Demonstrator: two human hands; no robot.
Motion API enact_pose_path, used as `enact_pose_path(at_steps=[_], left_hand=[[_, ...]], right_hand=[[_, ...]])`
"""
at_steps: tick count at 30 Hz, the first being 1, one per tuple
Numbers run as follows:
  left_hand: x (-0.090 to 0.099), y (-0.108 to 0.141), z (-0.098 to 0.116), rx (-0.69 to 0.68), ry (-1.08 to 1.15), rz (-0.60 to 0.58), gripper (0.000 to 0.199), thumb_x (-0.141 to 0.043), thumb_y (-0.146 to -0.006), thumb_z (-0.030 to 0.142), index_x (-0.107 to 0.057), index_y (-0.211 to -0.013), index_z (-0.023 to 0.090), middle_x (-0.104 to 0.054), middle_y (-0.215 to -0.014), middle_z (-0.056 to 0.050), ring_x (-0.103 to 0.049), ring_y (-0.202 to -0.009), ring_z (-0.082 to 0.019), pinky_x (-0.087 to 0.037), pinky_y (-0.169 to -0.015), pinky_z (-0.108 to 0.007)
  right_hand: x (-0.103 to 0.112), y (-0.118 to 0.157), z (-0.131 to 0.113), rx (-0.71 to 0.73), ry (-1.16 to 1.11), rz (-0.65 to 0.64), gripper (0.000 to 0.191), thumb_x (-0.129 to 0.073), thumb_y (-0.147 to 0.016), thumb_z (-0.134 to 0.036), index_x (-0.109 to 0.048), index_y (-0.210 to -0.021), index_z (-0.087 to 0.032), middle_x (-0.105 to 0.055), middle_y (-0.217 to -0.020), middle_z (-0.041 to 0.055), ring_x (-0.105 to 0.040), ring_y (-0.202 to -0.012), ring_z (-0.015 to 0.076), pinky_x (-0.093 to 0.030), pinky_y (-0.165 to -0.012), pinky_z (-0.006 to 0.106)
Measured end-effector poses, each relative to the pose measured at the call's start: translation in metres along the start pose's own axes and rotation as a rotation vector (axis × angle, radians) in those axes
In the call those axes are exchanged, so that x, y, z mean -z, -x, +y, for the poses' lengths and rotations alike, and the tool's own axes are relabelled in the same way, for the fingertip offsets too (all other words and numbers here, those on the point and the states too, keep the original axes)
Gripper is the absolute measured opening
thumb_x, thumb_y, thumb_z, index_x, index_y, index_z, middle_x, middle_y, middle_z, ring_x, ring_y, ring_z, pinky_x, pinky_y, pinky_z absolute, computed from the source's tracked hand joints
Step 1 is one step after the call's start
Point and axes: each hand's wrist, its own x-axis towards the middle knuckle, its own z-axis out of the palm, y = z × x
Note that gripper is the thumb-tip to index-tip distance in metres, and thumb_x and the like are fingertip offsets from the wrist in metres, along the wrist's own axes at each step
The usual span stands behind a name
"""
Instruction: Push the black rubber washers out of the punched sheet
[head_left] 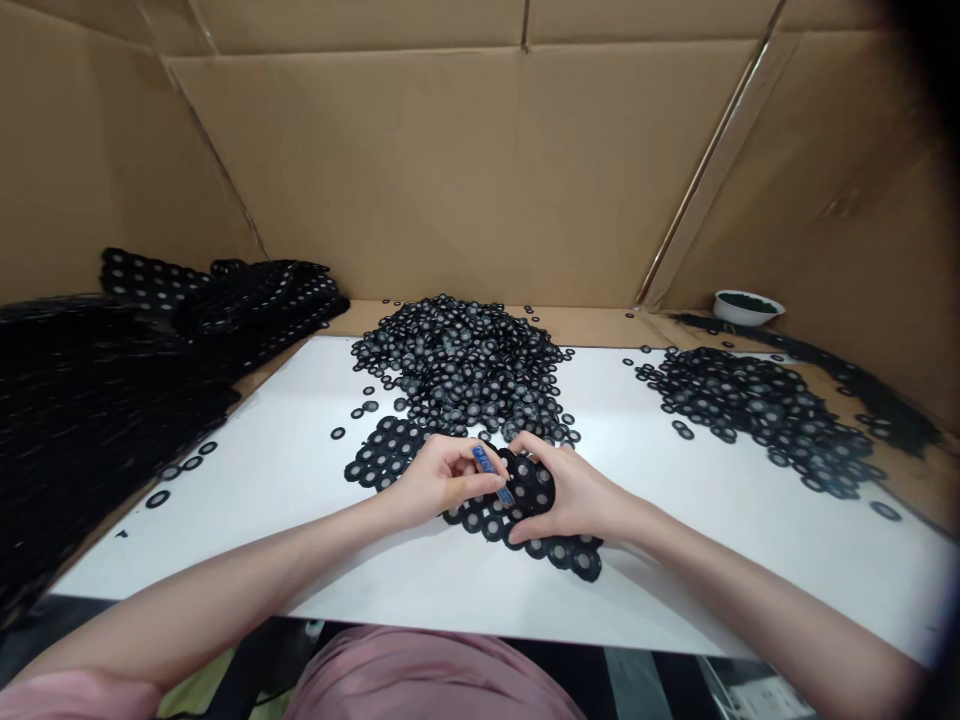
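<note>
A black sheet of joined rings with pale centres [386, 452] lies on the white board in front of me. My left hand [450, 478] pinches a small blue tool with light lettering [491, 470], its lower end over the sheet. Curled round a raised, folded part of the same sheet [534, 484] is my right hand [574, 492], thumb at the near side and fingers at the far side. The tool's tip is too small to make out.
A large heap of loose black rings [457, 360] rises behind my hands. Another heap [750, 405] spreads at the right, near a white bowl [748, 307] of dark material. Black sheets [97, 400] pile up at the left. Cardboard walls [450, 170] enclose the board [360, 580].
</note>
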Motion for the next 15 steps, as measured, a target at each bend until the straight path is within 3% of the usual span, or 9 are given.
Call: enact_pose_path(at_steps=[7, 12, 15], left_hand=[[0.0, 0.001, 0.004, -0.041, -0.008, 0.002, 0.022, -0.067, -0.076, 0.03, -0.067, -0.081, 0.009, -0.051, -0.053, 0.003, -0.039, -0.041, -0.003, -0.027, -0.038, -0.014], [0.018, 0.0, 0.02, -0.176, 0.011, 0.238, 0.019, -0.07, -0.074, 0.028, -0.067, -0.078, 0.01, -0.064, -0.064, -0.003, -0.042, -0.041, -0.003, -0.031, -0.039, -0.015], [0.023, 0.002, 0.023, -0.163, 0.014, 0.213, 0.02, -0.072, -0.072, 0.028, -0.067, -0.076, 0.01, -0.062, -0.059, -0.001, -0.042, -0.04, -0.004, -0.032, -0.038, -0.015]], right_hand=[[0.001, 0.001, -0.002, 0.006, -0.076, -0.044, 0.063, -0.078, -0.06, -0.044, -0.044, -0.108, -0.023, -0.058, -0.088, -0.0013, -0.054, -0.078, 0.02, -0.038, -0.065, 0.025], [0.0, 0.001, -0.001, 0.046, -0.137, -0.05, 0.062, -0.078, -0.061, -0.04, -0.045, -0.111, -0.023, -0.059, -0.105, 0.0018, -0.056, -0.091, 0.0232, -0.041, -0.075, 0.029], [0.0, 0.002, 0.0, 0.037, -0.151, -0.046, 0.062, -0.079, -0.061, -0.04, -0.045, -0.11, -0.023, -0.059, -0.106, 0.0022, -0.056, -0.092, 0.0233, -0.042, -0.075, 0.029]])
